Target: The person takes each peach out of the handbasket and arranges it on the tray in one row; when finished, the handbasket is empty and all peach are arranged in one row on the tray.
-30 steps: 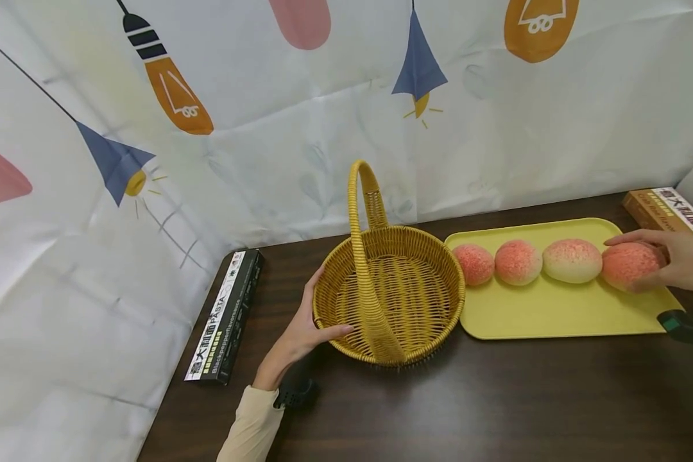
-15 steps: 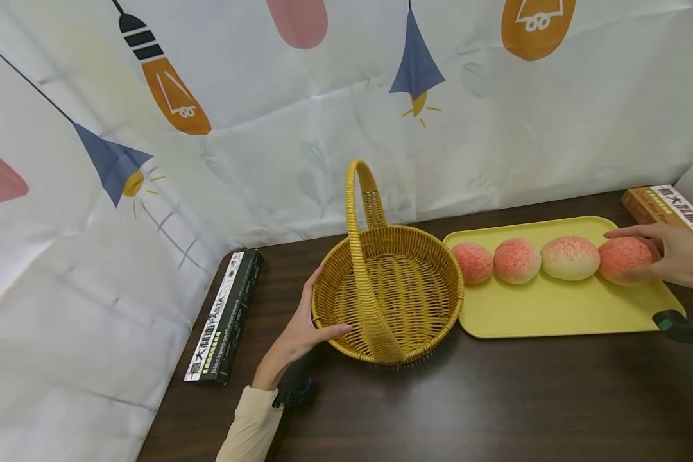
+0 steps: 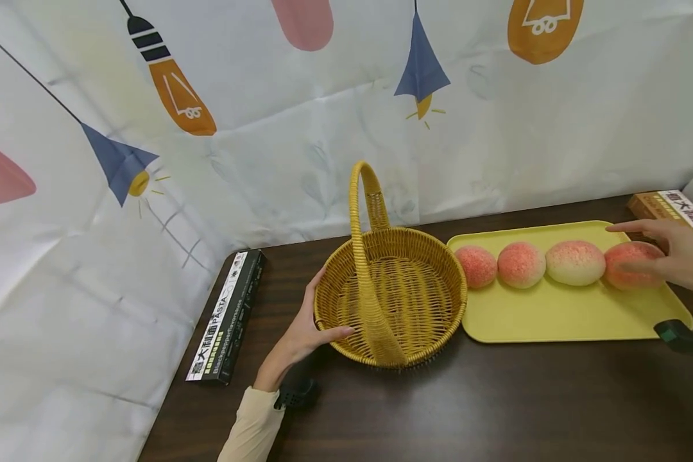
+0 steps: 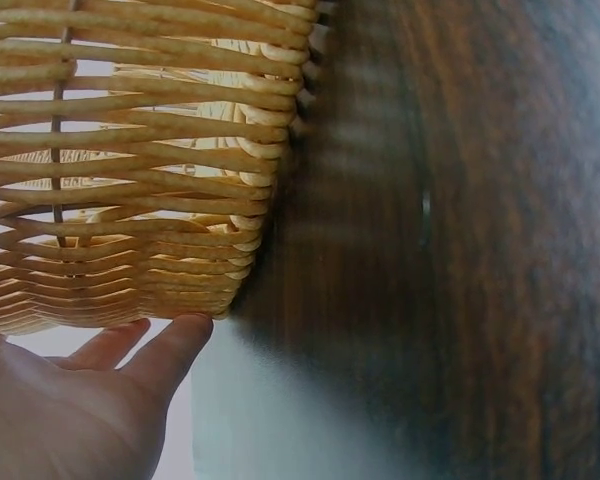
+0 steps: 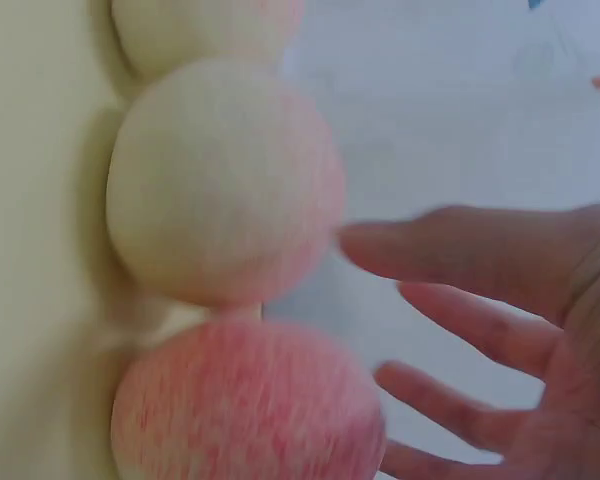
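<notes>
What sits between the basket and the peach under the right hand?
In the head view, three more peaches lie in a row on the yellow tray, between the wicker basket and the rightmost peach at the right hand.

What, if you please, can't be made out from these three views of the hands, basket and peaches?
- Right hand: head view cuts off the wrist at the frame's right edge; contact with the end peach is unclear.
- Peach: the right wrist view is blurred, so it doesn't settle contact either.
- Orange box: cropped, partly behind the hand.
- Basket: left wrist view shows only its wall.
- Left hand: its fingers lie behind the basket rim.
</notes>
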